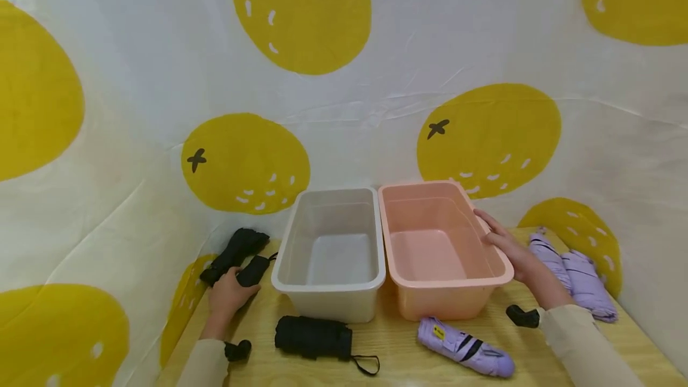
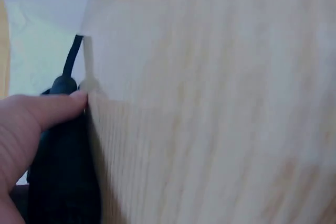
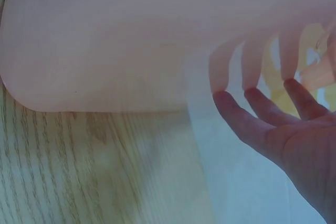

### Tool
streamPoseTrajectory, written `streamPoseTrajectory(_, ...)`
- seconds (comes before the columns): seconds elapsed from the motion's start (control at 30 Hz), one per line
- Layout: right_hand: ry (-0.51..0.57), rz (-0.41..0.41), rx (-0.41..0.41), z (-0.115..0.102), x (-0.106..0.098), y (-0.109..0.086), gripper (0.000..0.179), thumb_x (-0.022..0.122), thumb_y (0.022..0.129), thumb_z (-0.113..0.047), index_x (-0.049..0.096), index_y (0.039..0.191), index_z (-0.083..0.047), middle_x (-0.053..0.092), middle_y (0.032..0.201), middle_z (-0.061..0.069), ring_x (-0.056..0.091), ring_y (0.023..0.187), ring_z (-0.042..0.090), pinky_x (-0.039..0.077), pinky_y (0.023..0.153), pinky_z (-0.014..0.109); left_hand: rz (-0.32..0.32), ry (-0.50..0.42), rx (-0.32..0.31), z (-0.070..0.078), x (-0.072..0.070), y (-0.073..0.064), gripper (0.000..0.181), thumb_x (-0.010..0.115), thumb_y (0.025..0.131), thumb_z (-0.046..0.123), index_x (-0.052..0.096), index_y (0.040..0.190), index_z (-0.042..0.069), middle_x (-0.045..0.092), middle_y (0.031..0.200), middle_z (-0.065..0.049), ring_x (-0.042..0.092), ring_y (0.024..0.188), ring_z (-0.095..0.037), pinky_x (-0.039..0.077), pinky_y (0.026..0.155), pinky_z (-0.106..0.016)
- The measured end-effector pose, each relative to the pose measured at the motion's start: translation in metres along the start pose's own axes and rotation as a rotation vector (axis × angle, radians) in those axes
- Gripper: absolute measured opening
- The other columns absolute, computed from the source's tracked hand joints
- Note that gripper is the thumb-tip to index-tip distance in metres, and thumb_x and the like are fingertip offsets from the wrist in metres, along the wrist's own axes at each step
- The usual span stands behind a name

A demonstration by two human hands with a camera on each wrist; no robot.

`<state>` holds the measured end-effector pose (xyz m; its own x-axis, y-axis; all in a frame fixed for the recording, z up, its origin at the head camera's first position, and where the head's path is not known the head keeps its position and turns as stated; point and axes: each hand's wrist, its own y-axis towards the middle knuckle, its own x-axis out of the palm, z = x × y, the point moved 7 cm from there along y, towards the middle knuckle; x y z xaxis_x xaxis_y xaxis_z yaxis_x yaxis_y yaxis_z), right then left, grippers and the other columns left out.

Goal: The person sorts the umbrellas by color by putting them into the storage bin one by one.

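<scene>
At the left, my left hand (image 1: 228, 296) grips a folded black umbrella (image 1: 254, 272) lying on the table. The left wrist view shows the thumb laid across this umbrella near its strap end; the other fingers are hidden. Another black umbrella (image 1: 239, 248) lies just behind it. My right hand (image 1: 517, 255) touches the right side of the pink basin (image 1: 448, 284) near its rim, and its extended fingertips (image 3: 223, 98) meet the shiny outer wall in the right wrist view. The grey basin (image 1: 330, 286) stands close beside the pink one. No objects show inside either basin.
In front of the basins lie a black umbrella (image 1: 314, 337) with a wrist loop and a purple umbrella (image 1: 464, 346). Two more purple umbrellas, one (image 1: 588, 285) nearer and one (image 1: 548, 258) behind, lie at the right. A fruit-patterned cloth (image 1: 376, 136) hangs behind the wooden table (image 1: 398, 363).
</scene>
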<state>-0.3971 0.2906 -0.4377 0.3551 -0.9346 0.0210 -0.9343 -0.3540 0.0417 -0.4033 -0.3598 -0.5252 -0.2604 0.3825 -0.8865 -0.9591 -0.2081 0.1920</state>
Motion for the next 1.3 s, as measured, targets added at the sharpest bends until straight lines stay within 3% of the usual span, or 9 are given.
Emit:
streamPoseTrajectory(0.13, -0.001, 0.004, -0.001, -0.002, -0.004, -0.002, 0.069, 0.036, 0.102, -0.008, 0.001, 0.157, -0.028, 0.005, 0.149, 0.031, 0.058, 0.108, 0.024, 0.05, 0.084, 0.051, -0.057, -0.076, -0.018, -0.002, 0.004, 0.005, 0.088, 0.083, 0.071, 0.046, 0.048, 0.132, -0.006, 0.055, 0.119, -0.035, 0.054, 0.102, -0.051, 0.043, 0.085, -0.06)
streamPoseTrajectory(0.3, -0.002, 0.014, -0.017, -0.004, -0.01, -0.003, 0.068, 0.036, 0.102, -0.008, 0.002, 0.157, -0.029, 0.005, 0.148, 0.032, 0.058, 0.107, 0.019, 0.052, 0.083, 0.046, -0.072, -0.155, -0.027, -0.002, 0.006, 0.011, 0.086, 0.085, 0.07, 0.042, 0.048, 0.132, -0.004, 0.054, 0.124, -0.033, 0.054, 0.106, -0.049, 0.044, 0.086, -0.059)
streamPoseTrajectory(0.53, 0.016, 0.0, -0.025, -0.002, -0.012, -0.002, 0.067, 0.036, 0.103, -0.008, 0.001, 0.157, -0.028, 0.004, 0.148, 0.03, 0.06, 0.105, 0.016, 0.052, 0.083, 0.047, -0.012, -0.188, -0.018, 0.006, -0.006, 0.01, 0.081, 0.085, 0.069, 0.042, 0.051, 0.132, 0.003, 0.055, 0.125, -0.031, 0.055, 0.106, -0.046, 0.045, 0.085, -0.057)
streamPoseTrajectory(0.7, 0.029, -0.003, -0.017, 0.001, -0.012, -0.005, 0.067, 0.035, 0.103, -0.009, 0.001, 0.157, -0.03, 0.001, 0.149, 0.03, 0.059, 0.107, 0.016, 0.052, 0.083, 0.044, 0.023, -0.215, 0.019, 0.016, -0.022, 0.007, 0.074, 0.085, 0.071, 0.038, 0.053, 0.13, 0.008, 0.057, 0.123, -0.028, 0.056, 0.103, -0.044, 0.046, 0.083, -0.056)
streamPoseTrajectory(0.93, 0.026, -0.01, -0.011, 0.001, -0.01, -0.003, 0.066, 0.035, 0.104, -0.01, 0.001, 0.157, -0.029, 0.001, 0.149, 0.028, 0.058, 0.109, 0.016, 0.052, 0.084, 0.045, 0.066, -0.217, 0.079, 0.038, -0.055, 0.008, 0.069, 0.085, 0.073, 0.033, 0.056, 0.128, 0.004, 0.059, 0.116, -0.026, 0.055, 0.102, -0.042, 0.046, 0.084, -0.056)
streamPoseTrajectory(1.13, 0.033, -0.023, -0.022, 0.001, -0.007, 0.001, 0.067, 0.035, 0.103, -0.008, 0.002, 0.157, -0.029, 0.001, 0.148, 0.03, 0.058, 0.106, 0.014, 0.052, 0.083, 0.045, 0.068, -0.244, 0.128, 0.057, -0.085, 0.011, 0.075, 0.084, 0.073, 0.041, 0.054, 0.131, 0.005, 0.056, 0.121, -0.026, 0.054, 0.105, -0.042, 0.046, 0.085, -0.056)
streamPoseTrajectory(1.3, 0.031, -0.028, -0.02, 0.004, -0.007, 0.002, 0.066, 0.035, 0.103, -0.008, 0.001, 0.157, -0.027, 0.001, 0.149, 0.031, 0.058, 0.106, 0.013, 0.052, 0.084, 0.045, 0.045, -0.262, 0.181, 0.08, -0.107, 0.016, 0.074, 0.083, 0.074, 0.042, 0.053, 0.132, 0.01, 0.055, 0.12, -0.023, 0.056, 0.099, -0.04, 0.048, 0.078, -0.054)
